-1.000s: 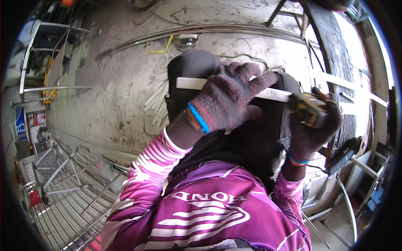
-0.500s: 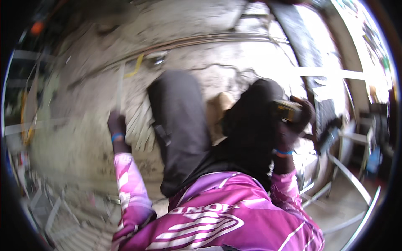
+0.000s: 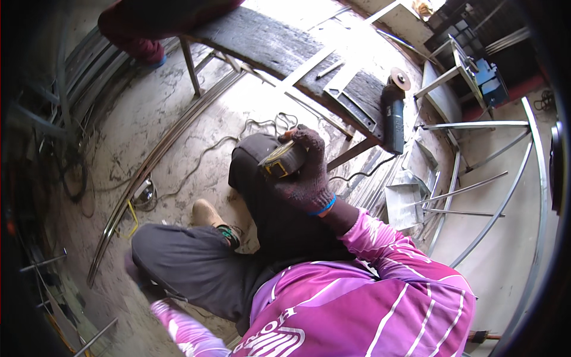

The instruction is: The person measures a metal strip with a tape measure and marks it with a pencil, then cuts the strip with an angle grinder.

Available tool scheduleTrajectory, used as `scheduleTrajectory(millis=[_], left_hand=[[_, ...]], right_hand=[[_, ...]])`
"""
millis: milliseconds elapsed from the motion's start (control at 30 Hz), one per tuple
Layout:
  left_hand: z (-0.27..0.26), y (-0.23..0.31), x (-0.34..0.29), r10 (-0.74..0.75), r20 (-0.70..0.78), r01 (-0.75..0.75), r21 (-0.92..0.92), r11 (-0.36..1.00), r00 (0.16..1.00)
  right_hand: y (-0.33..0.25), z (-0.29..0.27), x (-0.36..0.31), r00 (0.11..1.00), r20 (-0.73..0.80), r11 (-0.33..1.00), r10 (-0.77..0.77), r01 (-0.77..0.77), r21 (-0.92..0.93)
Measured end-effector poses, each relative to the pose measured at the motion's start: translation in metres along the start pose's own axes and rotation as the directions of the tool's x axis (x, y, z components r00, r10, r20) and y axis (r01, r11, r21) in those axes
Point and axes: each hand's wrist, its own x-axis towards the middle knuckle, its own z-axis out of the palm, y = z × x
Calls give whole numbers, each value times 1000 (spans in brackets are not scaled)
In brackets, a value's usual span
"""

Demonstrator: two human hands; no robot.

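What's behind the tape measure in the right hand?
The dark trouser leg shows to the left of and below the tape measure. Whatever lies directly behind it and the gloved right hand is covered.

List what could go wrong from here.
The angle grinder lies at the end of the bench; a tug on its hanging cord might bring it down.
The dark cable looped across the floor could trip someone.
The tape measure in the gloved right hand appears close to the knee and might get knocked.
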Motion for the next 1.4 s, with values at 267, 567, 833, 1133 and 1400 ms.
scheduleTrajectory(millis=[267, 567, 833, 1133, 1400], left_hand=[[-135, 430, -21, 791, -372, -873, -242, 423, 486], [-8, 641, -62, 869, 228, -858, -182, 480, 438], [18, 596, -35, 912, 78, -876, -256, 408, 402], [-20, 429, -38, 813, 194, -755, -303, 582, 549], [-42, 402, -55, 842, 55, -804, -268, 531, 537]], right_hand=[[15, -21, 23, 883, -46, 868, 467, -447, 218], [95, -170, 152, 893, -168, 558, 418, -398, -728], [146, -188, 183, 755, -126, 245, 643, -359, -901], [131, -149, 199, 875, 66, 340, 480, -116, -933], [151, -120, 212, 880, 54, 318, 473, -113, -941]])
